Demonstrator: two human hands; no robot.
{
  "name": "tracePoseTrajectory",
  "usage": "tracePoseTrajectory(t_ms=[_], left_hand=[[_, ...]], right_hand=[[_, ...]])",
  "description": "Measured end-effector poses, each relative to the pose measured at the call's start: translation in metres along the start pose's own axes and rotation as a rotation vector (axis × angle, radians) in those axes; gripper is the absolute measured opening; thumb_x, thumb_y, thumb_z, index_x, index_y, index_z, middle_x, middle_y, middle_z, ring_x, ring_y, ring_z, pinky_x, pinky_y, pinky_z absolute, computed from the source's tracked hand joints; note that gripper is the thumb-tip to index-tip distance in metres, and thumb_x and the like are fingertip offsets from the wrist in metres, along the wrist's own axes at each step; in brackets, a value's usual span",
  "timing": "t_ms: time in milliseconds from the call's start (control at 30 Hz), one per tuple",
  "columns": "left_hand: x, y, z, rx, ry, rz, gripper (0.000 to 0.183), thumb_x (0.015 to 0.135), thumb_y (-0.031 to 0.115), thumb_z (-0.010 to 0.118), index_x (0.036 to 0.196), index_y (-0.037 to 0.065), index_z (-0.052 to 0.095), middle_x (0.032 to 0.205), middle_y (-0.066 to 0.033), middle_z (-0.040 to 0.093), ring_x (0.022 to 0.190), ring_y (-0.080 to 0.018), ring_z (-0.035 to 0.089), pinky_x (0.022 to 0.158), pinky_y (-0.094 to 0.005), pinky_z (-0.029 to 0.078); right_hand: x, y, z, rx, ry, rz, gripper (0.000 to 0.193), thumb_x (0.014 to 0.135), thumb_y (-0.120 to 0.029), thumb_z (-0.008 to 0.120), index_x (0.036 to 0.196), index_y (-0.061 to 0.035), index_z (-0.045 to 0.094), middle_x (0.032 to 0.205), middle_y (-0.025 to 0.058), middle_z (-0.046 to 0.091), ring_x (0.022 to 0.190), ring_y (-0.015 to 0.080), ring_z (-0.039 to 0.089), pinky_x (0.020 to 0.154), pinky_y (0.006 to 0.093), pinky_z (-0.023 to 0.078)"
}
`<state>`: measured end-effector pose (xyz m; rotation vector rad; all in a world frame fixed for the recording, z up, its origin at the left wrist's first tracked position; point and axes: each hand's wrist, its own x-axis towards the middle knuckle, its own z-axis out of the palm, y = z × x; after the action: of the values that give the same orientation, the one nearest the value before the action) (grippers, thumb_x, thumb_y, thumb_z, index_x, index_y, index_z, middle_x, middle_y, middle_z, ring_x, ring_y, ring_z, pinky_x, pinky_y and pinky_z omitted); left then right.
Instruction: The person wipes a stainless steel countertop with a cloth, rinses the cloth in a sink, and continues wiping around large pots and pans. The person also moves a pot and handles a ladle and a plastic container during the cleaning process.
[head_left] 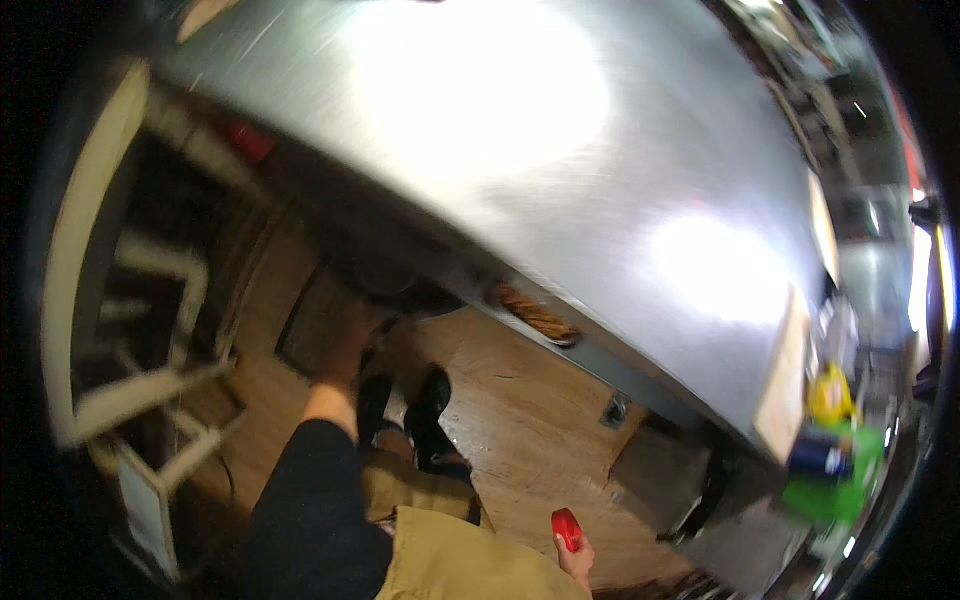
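Observation:
My left arm, in a black sleeve, reaches down beside the steel table to the dark space under it. My left hand (362,325) is dim and blurred there, close to a dark round pan or bowl (425,300); its fingers cannot be made out. Low in the picture, right of my tan apron (450,550), my right hand (577,562) is closed round a small red rounded object (566,528). Its exact kind does not show.
A bright steel table (640,180) fills the top and right. Beneath its edge sits a tray of brown food (538,318). A pale wooden frame (85,250) stands at left. Yellow (830,393) and green (840,490) items lie at far right. The floor (530,420) is wood-patterned.

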<state>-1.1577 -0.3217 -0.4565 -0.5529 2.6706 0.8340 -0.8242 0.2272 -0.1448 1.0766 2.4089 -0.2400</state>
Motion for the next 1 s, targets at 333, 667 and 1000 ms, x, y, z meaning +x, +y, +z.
tracePoseTrajectory(t_ms=[333,667,1000], left_hand=[[-0.039,0.022,-0.127,0.419,-0.138,0.119,0.059,0.087,0.043,0.065,0.12,-0.006,0.057,0.119,-0.0217,0.063,0.104,-0.036,0.061,0.088,-0.0424,0.048],[-0.128,0.303,-0.045,0.622,-0.486,0.841,0.061,0.082,0.042,0.069,0.118,-0.006,0.058,0.117,-0.0223,0.063,0.104,-0.0366,0.061,0.088,-0.0424,0.048],[-0.365,0.438,0.073,0.68,-0.579,1.039,0.063,0.077,0.042,0.072,0.116,-0.006,0.058,0.115,-0.0228,0.063,0.104,-0.0372,0.061,0.089,-0.0424,0.048]], right_hand=[[-0.233,0.056,-0.006,0.169,-0.257,0.551,0.069,0.067,-0.074,0.062,0.112,-0.0227,0.064,0.127,0.0151,0.057,0.124,0.0382,0.045,0.101,0.0583,0.031],[-0.403,0.08,0.121,0.8,-0.279,1.187,0.068,0.072,-0.065,0.066,0.126,-0.024,0.06,0.135,0.0163,0.05,0.132,0.039,0.038,0.105,0.0608,0.026],[-0.422,0.23,0.215,0.979,-0.271,1.295,0.081,0.069,-0.074,0.061,0.122,-0.0138,0.06,0.126,0.0164,0.06,0.119,0.0356,0.055,0.098,0.0487,0.042]])
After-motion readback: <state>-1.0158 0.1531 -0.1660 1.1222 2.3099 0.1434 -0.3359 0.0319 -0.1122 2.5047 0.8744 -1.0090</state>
